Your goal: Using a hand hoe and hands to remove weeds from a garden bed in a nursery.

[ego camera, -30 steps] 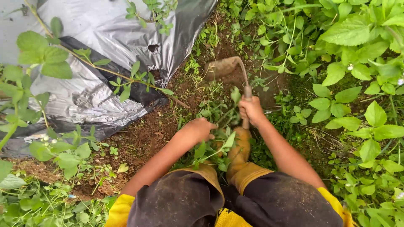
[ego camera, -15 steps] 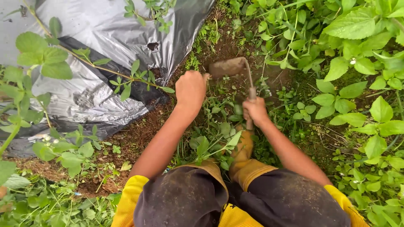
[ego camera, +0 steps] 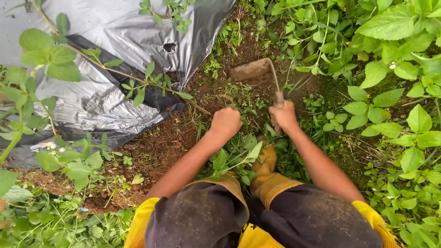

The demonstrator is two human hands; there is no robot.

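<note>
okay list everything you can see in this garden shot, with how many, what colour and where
hand hoe: one, soil-caked brown blade on a bent metal neck, blade on the soil at top centre, handle in the right hand
plastic mulch sheet: one, silver on top and black beneath, crumpled at upper left, with a small hole
weeds: many, green, low clump between the two hands and the knees
leafy plants: many, green, filling the right side
bare soil: one patch, reddish brown, centre left beside the sheet
boots: tan, the right one clearest, bottom centre
left hand: one, closed in a fist on the weeds
right hand: one, closed round the hoe handle
</note>
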